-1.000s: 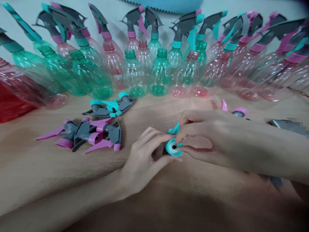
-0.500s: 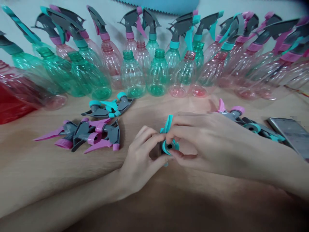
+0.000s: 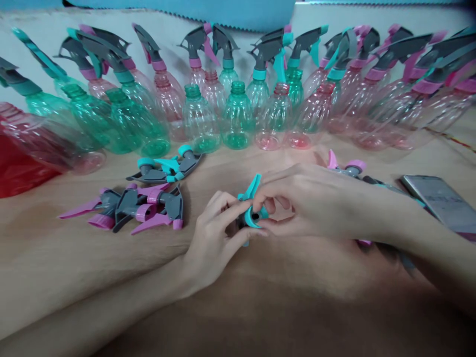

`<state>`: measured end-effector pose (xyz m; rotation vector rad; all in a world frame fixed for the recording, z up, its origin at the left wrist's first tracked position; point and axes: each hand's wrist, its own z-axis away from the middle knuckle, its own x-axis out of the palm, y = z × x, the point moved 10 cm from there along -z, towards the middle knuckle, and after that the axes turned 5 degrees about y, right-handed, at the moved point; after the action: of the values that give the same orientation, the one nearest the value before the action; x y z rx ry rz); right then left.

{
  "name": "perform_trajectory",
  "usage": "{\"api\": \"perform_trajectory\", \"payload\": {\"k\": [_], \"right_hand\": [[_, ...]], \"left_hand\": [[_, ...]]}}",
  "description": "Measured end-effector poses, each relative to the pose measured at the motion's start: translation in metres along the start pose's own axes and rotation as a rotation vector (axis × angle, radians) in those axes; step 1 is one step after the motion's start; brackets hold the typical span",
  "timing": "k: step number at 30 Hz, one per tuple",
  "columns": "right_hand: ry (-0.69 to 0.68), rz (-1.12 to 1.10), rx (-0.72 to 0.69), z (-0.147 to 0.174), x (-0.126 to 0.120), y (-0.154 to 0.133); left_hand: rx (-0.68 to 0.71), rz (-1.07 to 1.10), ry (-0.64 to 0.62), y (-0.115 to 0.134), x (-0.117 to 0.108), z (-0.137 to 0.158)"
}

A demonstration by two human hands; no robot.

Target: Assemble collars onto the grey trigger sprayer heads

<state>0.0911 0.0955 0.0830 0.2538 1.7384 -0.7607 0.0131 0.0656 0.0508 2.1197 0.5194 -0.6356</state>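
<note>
Left hand [image 3: 210, 238]: gripping, thumb below and fingers above, around the body of a turquoise-and-grey sprayer head [image 3: 248, 219], which is held up in front of the person, between the two hands. Right hand [image 3: 308, 201]: thumb and bent forefinger closed on the collar [image 3: 252, 223] from the right; whether a small part sits between those fingertips cannot be told. The collar's dark mouth faces the camera, and the trigger [image 3: 253, 187] points away toward the bottles. Step in hand reads as fine work at this mouth. Judgement on method: let the left hand serve as the clamp, bracing the body close behind the collar, and keep the right hand to light fingertip pressure, square to the opening; a skewed push would probably tilt the collar or slip off its rim. Fingers best stay off the trigger, and the mouth in plain sight. Nearby, on the table [image 3: 122, 263] to the left: pink-and-grey heads [image 3: 126, 208] in a heap, with two turquoise heads [image 3: 163, 168] just behind. Right: a pink-collared head [image 3: 353, 168] beyond the forearm, a phone [image 3: 441, 201] beside it. Farther back: uncapped bottles [image 3: 238, 121], then sprayer-topped bottles [image 3: 257, 89] behind.
</note>
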Motion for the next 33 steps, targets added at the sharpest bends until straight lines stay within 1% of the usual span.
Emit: {"api": "perform_trajectory", "payload": {"k": [3,4,7,8,10,12,13,16,18,20,22,24,27,30,33], "right_hand": [[0.019,-0.034,0.032,-0.002,0.006,0.000],[0.051,-0.072,0.062,-0.002,0.006,0.002],[0.177,-0.208,0.224,0.002,0.010,0.012],[0.205,-0.246,0.283,0.005,0.012,0.016],[0.216,-0.294,0.364,0.008,0.019,0.021],[0.171,-0.380,0.424,0.009,0.028,0.024],[0.128,-0.460,0.468,0.008,0.034,0.026],[-0.028,-0.785,0.627,0.008,0.051,0.029],[-0.081,-0.885,0.673,0.007,0.052,0.028],[-0.123,-0.873,0.674,0.007,0.049,0.027],[-0.146,-0.820,0.643,0.009,0.042,0.027],[-0.162,-0.754,0.586,0.011,0.034,0.026],[-0.173,-0.590,0.450,0.013,0.023,0.023],[-0.126,-0.418,0.338,0.012,0.012,0.023],[-0.092,-0.328,0.321,0.013,0.000,0.028]], "left_hand": [[-0.005,-0.023,0.018,-0.003,-0.001,0.001],[-0.004,-0.036,0.026,-0.003,-0.001,0.002],[0.001,-0.081,0.043,-0.004,-0.002,0.003],[0.002,-0.094,0.048,-0.004,-0.003,0.003],[-0.002,-0.116,0.065,-0.005,-0.005,0.003],[-0.001,-0.123,0.093,-0.006,-0.008,0.001],[0.003,-0.123,0.105,-0.006,-0.009,0.001],[0.037,-0.126,0.134,-0.004,-0.012,0.000],[0.047,-0.136,0.144,-0.002,-0.013,0.000],[0.038,-0.135,0.147,-0.002,-0.013,0.001],[0.028,-0.127,0.139,0.000,-0.011,0.000],[0.045,-0.119,0.132,0.004,-0.010,-0.001],[0.101,-0.135,0.125,0.010,-0.007,-0.004],[0.149,-0.193,0.130,0.016,-0.006,-0.007],[0.155,-0.217,0.125,0.021,-0.002,-0.012]]}}
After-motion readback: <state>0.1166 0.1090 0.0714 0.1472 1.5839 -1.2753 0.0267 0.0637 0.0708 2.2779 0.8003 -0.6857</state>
